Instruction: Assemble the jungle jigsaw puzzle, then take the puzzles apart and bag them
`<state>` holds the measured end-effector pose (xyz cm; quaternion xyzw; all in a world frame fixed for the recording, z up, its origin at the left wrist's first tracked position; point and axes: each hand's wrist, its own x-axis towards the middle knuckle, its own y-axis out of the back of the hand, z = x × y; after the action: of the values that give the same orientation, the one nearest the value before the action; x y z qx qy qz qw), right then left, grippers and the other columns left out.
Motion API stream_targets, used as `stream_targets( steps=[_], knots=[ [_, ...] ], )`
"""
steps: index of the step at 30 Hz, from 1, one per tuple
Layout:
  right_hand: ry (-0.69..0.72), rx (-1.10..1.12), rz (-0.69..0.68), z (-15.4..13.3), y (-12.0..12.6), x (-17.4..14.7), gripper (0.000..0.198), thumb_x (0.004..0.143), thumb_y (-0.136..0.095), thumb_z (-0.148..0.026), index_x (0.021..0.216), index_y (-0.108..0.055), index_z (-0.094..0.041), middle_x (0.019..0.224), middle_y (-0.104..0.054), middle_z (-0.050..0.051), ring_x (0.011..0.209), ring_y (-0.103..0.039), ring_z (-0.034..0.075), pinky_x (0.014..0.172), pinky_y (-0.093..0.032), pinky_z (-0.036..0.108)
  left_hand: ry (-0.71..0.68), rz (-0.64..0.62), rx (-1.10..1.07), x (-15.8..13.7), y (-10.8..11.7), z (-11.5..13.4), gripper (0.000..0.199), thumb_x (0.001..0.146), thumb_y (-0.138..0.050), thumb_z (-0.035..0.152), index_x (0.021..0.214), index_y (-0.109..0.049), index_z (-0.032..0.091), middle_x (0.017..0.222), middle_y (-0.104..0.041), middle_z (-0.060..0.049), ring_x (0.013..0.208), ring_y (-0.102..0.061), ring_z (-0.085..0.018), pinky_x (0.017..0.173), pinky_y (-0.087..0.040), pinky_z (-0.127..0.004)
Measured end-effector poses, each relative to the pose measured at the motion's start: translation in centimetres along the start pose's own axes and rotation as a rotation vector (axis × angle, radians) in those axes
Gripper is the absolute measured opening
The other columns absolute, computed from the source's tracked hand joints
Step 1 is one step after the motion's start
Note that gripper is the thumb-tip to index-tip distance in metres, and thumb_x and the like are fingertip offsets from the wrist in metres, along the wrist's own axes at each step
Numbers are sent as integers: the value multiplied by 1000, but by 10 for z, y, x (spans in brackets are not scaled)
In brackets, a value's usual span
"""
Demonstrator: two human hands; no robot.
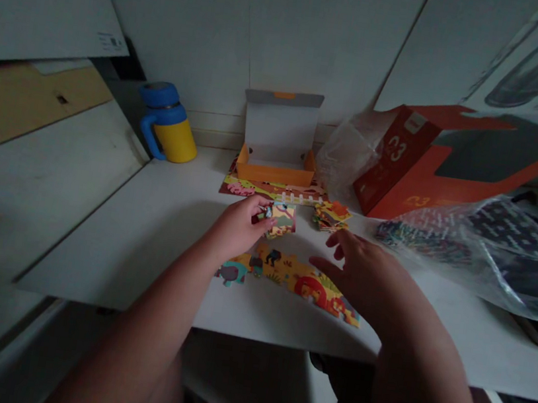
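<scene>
The left grip (246,218) is closed, thumb on top and fingers behind, on a few puzzle pieces (284,216); the right grip (354,257) hangs half open, thumb apart from the curled fingers, with nothing seen in it; its fingertips are just short of the pile (331,215), which lies beyond them on the surface (162,213).

The step in hand seems to be handling loose pieces beside the strip (284,270); to do it well, the left grip should pinch lightly near the edges, so that the picture shows and the tabs do not bend; the right grip should take one piece at a time from above and leave the rest of the pile lying; its wrist is best kept high, since the strip's right end lies below it and could be nudged out of line.

The strip lies on the near side of both grips; its long axis runs from below the left grip to below the right, slanting so that the lion end is nearer the person; its animals stand with heads away from the person; the top held piece is squarish, picture outward, with no clear long axis, and which way its picture points I cannot tell.
</scene>
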<state>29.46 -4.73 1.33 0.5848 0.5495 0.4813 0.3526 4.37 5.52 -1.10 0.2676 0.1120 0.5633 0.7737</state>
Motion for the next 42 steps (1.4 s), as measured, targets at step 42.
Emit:
stream_targets(
  steps=[42],
  knots=[
    [-107, 77, -468, 47, 25, -6, 47, 80, -79, -45, 119, -64, -23, 105, -77, 8, 85, -72, 26, 77, -54, 37, 160, -340, 481, -73, 106, -18, 36, 72, -85, 44, 98, -69, 24, 113, -65, -3, 101, -63, -25, 90, -51, -35]
  ],
)
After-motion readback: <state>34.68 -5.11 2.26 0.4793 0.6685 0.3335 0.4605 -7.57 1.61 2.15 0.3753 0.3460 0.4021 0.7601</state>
